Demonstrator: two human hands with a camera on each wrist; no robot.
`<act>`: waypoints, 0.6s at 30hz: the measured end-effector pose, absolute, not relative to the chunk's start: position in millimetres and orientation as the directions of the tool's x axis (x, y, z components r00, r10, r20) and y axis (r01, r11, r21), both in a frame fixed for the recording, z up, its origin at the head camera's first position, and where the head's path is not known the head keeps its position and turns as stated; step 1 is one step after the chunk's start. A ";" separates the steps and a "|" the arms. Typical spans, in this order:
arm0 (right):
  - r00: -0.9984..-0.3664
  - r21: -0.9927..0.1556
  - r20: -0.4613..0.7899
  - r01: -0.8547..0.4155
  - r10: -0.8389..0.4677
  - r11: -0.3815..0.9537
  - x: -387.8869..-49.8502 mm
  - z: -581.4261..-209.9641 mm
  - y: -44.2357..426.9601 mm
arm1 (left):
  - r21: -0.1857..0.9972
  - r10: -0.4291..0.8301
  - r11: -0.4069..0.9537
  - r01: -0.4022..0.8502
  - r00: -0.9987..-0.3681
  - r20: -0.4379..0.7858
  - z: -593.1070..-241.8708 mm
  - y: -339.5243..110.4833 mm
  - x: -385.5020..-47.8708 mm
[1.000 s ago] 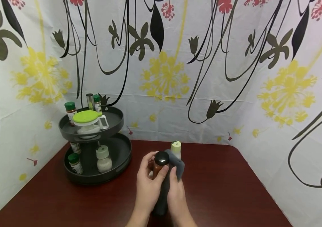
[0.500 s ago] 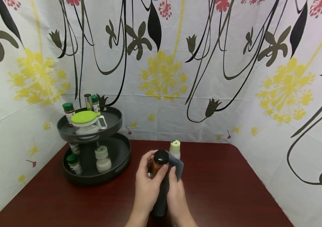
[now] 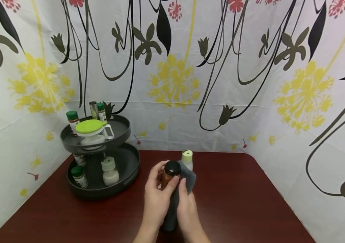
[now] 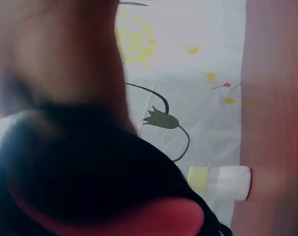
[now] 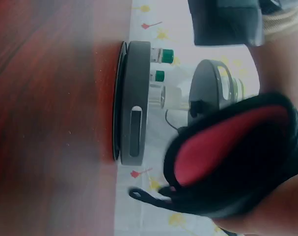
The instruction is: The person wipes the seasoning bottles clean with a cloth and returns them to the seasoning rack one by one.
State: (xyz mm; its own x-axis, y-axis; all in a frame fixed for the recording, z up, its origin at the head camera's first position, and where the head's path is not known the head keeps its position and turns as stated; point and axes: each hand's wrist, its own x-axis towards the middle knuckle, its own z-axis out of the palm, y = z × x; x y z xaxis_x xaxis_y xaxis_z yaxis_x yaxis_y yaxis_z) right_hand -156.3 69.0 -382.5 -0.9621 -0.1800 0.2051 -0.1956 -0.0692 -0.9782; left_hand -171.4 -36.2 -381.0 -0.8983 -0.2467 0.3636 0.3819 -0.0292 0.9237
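Observation:
In the head view my left hand (image 3: 157,199) holds a spice jar (image 3: 167,179) with a black cap (image 3: 172,167) and reddish-brown contents, fingers curled round its side. My right hand (image 3: 187,209) grips a dark grey cloth (image 3: 188,175) against the jar's right side. A dark length that looks like the same cloth hangs between the wrists. The hands and cloth hide most of the jar. Just beyond them a white shaker with a pale yellow lid (image 3: 187,158) stands on the table; the left wrist view also shows this shaker (image 4: 222,182).
A two-tier dark grey turntable rack (image 3: 133,175) stands at the table's left. Its upper tier bears green-capped jars and a lime-lidded pot (image 3: 90,131); a pale-lidded shaker (image 3: 110,172) and more jars sit below. Patterned white curtain (image 3: 175,131) surrounds the dark red table (image 3: 236,199).
The head view has shifted slightly. Both hands keep hold of the jar and cloth at nearly the same place, with the right fingers moved a little left.

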 end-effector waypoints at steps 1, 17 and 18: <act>-0.964 -0.980 0.199 -0.190 -0.176 -0.066 -157.1 -381.8 70.4 | 0.924 -0.237 -0.046 0.379 -0.903 0.358 -380.7 -36.0 -172.0; -0.969 -0.976 0.219 -0.215 -0.116 -0.048 -162.6 -381.2 74.4 | 0.923 -0.212 -0.126 0.364 -0.919 0.334 -381.3 -32.1 -173.7; -0.963 -0.968 0.251 -0.247 -0.097 -0.050 -162.2 -378.8 73.6 | 0.920 -0.213 -0.127 0.370 -0.916 0.339 -381.1 -31.5 -173.4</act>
